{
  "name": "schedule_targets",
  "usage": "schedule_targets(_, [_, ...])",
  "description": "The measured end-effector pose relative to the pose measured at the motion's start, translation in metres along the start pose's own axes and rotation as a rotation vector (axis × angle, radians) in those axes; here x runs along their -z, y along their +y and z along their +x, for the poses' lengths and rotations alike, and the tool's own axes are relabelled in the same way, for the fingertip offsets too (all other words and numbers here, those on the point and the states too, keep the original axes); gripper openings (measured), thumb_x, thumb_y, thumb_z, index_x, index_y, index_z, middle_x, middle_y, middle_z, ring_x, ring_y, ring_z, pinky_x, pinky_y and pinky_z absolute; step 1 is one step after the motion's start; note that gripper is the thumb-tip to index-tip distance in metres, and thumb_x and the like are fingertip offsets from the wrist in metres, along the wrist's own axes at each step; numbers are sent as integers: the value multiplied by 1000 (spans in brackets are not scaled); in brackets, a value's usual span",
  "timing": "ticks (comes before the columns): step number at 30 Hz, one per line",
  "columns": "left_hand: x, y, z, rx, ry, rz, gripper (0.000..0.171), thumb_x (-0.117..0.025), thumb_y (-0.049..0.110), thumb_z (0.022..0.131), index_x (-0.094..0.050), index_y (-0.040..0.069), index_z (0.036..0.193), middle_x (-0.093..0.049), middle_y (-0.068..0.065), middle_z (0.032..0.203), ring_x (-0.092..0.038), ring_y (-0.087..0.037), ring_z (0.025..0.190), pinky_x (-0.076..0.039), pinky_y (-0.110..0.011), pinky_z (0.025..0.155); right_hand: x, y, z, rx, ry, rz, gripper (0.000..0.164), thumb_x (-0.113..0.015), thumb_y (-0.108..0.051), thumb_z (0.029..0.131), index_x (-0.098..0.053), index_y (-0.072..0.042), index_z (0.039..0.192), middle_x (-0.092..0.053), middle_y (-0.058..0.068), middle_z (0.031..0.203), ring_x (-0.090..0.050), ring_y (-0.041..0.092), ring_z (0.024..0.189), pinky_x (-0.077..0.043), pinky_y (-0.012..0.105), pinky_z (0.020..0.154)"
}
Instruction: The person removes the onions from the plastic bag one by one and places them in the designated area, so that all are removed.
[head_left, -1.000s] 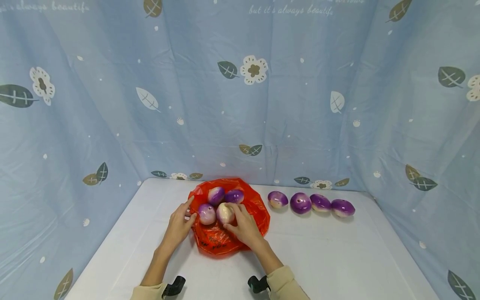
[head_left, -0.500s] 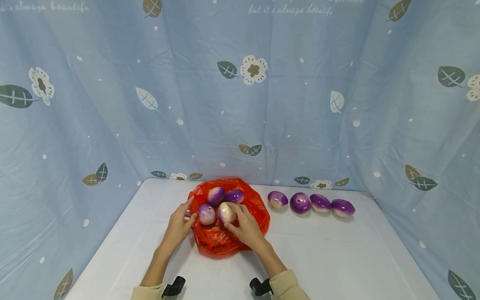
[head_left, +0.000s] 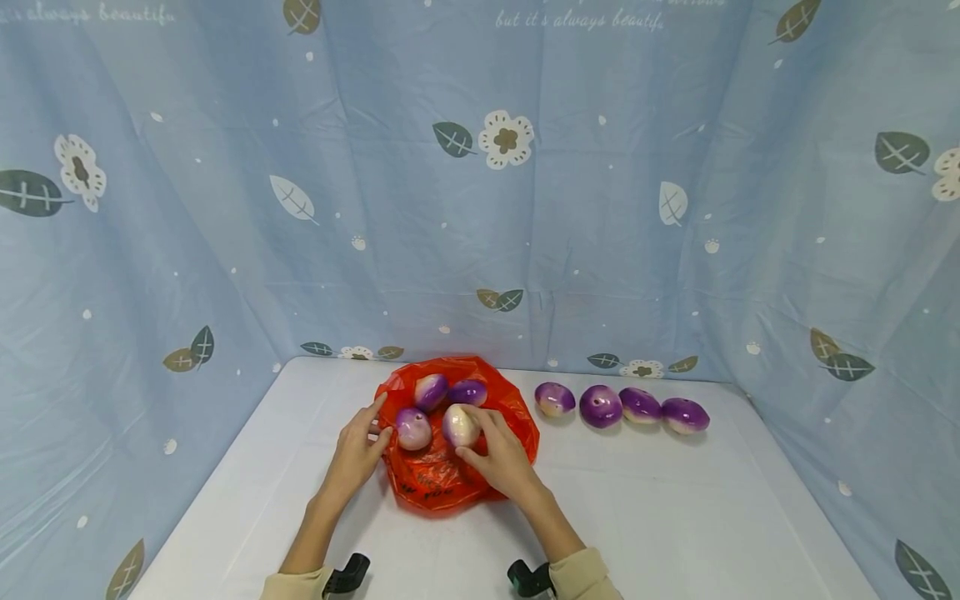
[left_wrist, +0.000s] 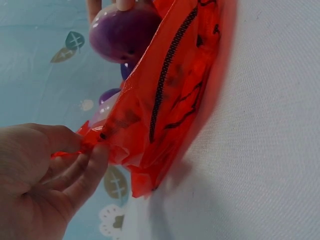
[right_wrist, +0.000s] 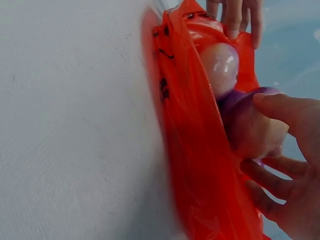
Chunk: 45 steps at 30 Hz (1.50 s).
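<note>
Pinches the rim of the red plastic bag [head_left: 519,429] at 9 o'clock between thumb and fingers of the left hand [head_left: 360,450]. Grips one purple-and-white turnip [head_left: 460,426] near the centre of the bag mouth, using curled thumb and fingers of the right hand [head_left: 501,458] at 4 o'clock. Shows three more turnips [head_left: 413,428] inside at 9, 11 and 12 o'clock. Includes four loose turnips [head_left: 601,407] on the white table [head_left: 675,517] toward 3 o'clock.
</note>
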<state>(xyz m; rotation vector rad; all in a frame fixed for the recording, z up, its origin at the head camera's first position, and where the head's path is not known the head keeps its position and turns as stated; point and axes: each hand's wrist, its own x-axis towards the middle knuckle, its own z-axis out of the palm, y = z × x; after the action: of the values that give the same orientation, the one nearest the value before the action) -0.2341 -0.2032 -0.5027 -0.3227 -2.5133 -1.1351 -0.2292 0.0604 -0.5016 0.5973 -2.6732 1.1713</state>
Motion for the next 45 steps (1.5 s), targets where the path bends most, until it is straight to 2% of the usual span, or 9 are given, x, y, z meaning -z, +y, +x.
schedule_targets(17, [-1,0,0,8,-8,-1,59,-67,-3,87,-48,0,143,-64,-18,106,-68,-25,81,-61,-27,65,27,-2,-9,-22,43,6,65,-75,-31,86,-44,-29,144,-54,3,132,-57,25,125,-49,48,105])
schedule_targets(30, [0,-1,0,-2,-6,-1,58,-66,-2,87,-48,1,143,-65,-18,108,-69,-24,81,-61,-29,66,46,8,-19,-26,79,-16,66,-78,-28,84,-47,-27,143,-55,4,134,-56,26,128,-47,50,107])
schedule_targets(36, [-1,-3,0,-6,-1,-7,59,-66,-5,86,-48,0,143,-65,-18,107,-69,-23,80,-61,-28,65,56,13,-23,-45,84,8,66,-77,-29,84,-47,-27,143,-53,6,139,-49,31,136,-42,56,108])
schedule_targets(41, [0,-2,0,-18,4,-9,59,-67,-4,86,-48,0,142,-65,-18,107,-69,-23,79,-61,-26,65,61,17,-27,-43,91,10,66,-76,-30,85,-47,-27,144,-48,10,148,-37,39,143,-40,62,107])
schedule_targets(45, [-1,-2,0,-14,3,-10,59,-67,-4,86,-48,-1,142,-64,-18,107,-69,-24,80,-61,-26,65,65,19,-30,-21,107,3,66,-77,-30,85,-47,-26,144,-48,11,149,-34,42,144,-43,62,103])
